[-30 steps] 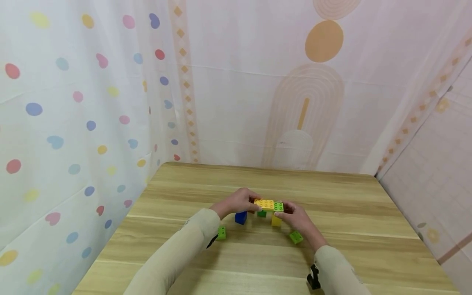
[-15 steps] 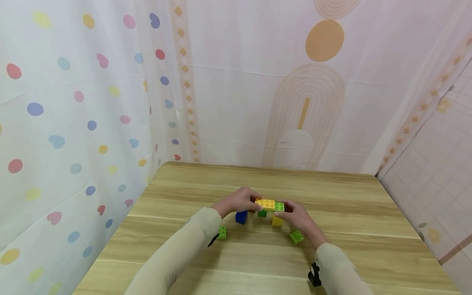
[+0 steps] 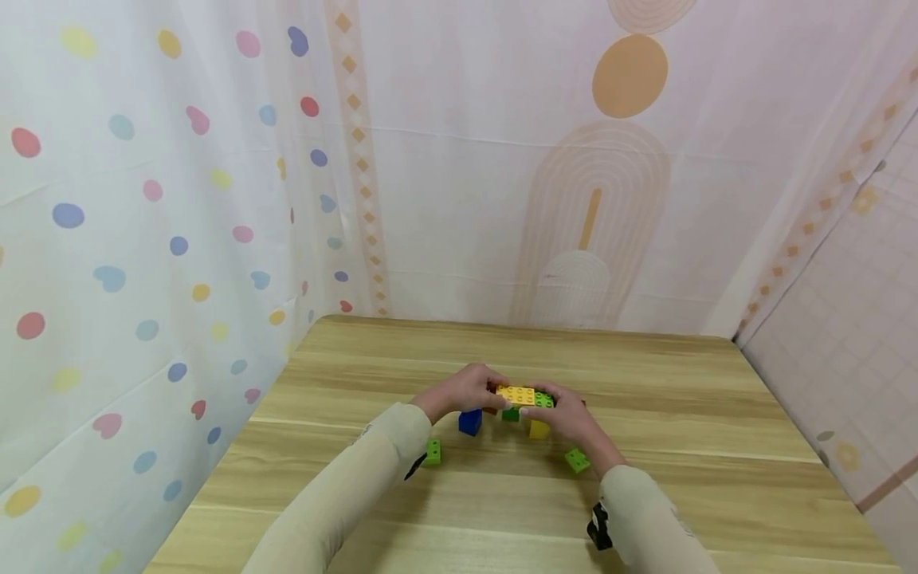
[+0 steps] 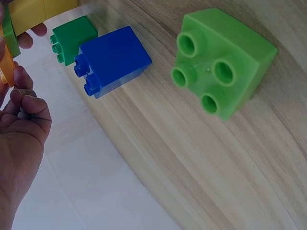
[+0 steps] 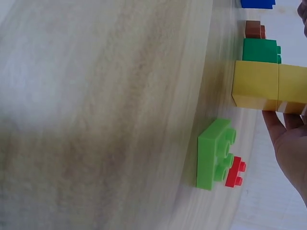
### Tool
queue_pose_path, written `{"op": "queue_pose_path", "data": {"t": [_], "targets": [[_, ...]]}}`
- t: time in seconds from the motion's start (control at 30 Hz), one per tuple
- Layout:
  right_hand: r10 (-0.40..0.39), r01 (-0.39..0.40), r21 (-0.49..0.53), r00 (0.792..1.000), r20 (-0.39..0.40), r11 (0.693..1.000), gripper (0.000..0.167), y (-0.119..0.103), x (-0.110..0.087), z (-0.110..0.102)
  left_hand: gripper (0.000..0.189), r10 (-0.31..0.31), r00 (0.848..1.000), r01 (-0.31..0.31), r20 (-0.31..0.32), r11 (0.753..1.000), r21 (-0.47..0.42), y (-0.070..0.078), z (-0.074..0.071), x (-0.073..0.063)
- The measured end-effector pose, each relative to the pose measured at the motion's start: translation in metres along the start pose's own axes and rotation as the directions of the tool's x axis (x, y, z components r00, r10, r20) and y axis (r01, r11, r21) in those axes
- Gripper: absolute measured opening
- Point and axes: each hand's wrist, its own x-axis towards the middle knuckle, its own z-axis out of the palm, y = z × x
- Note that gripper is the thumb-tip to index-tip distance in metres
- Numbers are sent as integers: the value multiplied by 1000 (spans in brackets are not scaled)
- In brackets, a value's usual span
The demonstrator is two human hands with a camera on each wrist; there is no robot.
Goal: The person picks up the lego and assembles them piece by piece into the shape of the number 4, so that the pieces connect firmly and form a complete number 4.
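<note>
In the head view, my left hand [image 3: 469, 391] pinches the left end of an orange-yellow studded toy building brick [image 3: 515, 395]. My right hand [image 3: 574, 416] grips the right end, where a light green brick [image 3: 543, 399] adjoins it; fingers lie behind, thumb in front. Beneath them stands a column of two yellow bricks [image 5: 256, 85], seen sideways in the right wrist view and partly covered by the right hand. The left wrist view catches only edges of the orange brick [image 4: 6, 67] and green brick [image 4: 9, 36] by the left fingers. Whether the pieces are pressed fully together is hidden.
Around the hands on the wooden table [image 3: 459, 510] stand a blue brick [image 3: 469, 422], a dark green brick [image 3: 511, 414] and a brown brick [image 5: 253, 29]. Light green bricks [image 3: 577, 460] lie nearer on both sides. A red brick [image 5: 235, 172] lies behind the right one. Curtains hang around the table.
My right hand has shifted left along the assembly, its thumb now reaching in front of the orange-yellow brick. The left hand stays nearly still on its end.
</note>
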Motion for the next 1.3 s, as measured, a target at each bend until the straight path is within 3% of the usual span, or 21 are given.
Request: {"op": "queue_pose_path", "data": {"t": [0.37,0.73,0.93,1.3], "targets": [[13,-13,-69,1000,7,998,54,-1,0,0,31,20,1000,-20,0,1000,15,0,1,1],[5,-2,-111,1000,25,994,60,-2,3,0,56,4,999,1,-41,993,120,-8,-8,-7],[3,-1,-103,1000,23,995,58,0,3,1,55,19,992,-8,-122,996,91,-19,-19,-15],[10,-9,-86,1000,14,996,60,2,2,-1,50,-24,985,30,-174,999,32,-34,-31,-34]]}}
